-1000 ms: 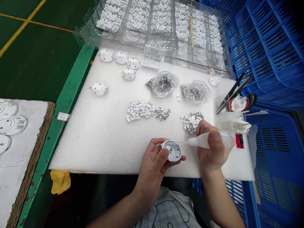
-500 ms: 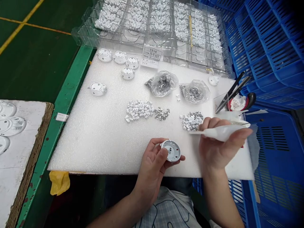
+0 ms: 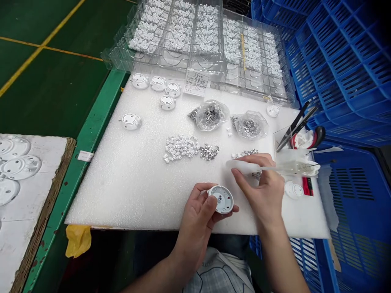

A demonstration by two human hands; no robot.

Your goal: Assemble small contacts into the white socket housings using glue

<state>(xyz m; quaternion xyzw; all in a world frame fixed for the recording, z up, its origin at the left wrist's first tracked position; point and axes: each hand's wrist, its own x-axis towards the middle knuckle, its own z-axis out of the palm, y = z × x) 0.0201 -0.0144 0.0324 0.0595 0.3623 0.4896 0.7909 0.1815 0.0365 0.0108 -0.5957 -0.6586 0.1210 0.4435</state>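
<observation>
Gripping the white cup-like part [image 3: 227,201] above the worktop's [image 3: 131,191] near middle, the left hand [image 3: 199,211] had its thumb over the rim and fingers curled beneath, the hollow side up. The right hand [image 3: 266,190] pinched a white squeeze bottle [image 3: 242,167] between thumb and fingers, its nozzle pointing right; whether the tip touched the clear container [image 3: 293,155] could not be told.

A hard squeeze might have dripped liquid on the small white pieces [image 3: 244,154] beside that hand, and a wide swing might have knocked the tweezers [image 3: 293,125]. A loosened thumb could have let the cup drop near the worktop's near edge.

Room was tight on the right, between container, a second round part [image 3: 293,190] and the blue crate [image 3: 354,199] past the edge; the broadest open stretch lay left of the left hand.
</observation>
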